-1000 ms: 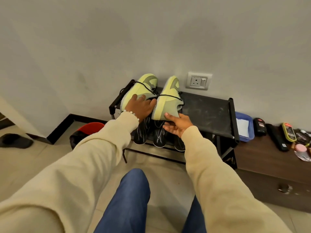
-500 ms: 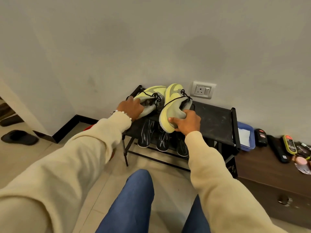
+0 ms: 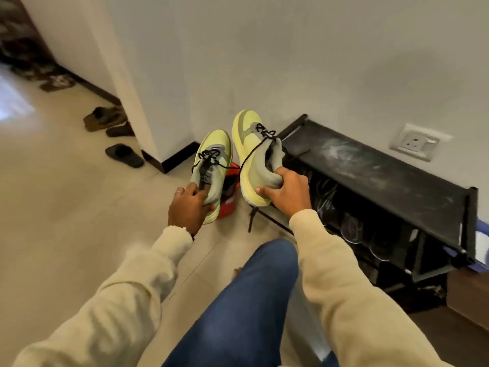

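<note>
fingers [image 3: 196,191] curled: left hand [image 3: 188,209] grips left sneaker [image 3: 213,157], right hand [image 3: 288,193] right sneaker [image 3: 252,157].

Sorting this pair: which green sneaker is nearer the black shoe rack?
The right sneaker, gripped at its heel by the right hand, beside the shoe rack. The left sneaker, in the left hand, hangs farther off, by a red object.
</note>
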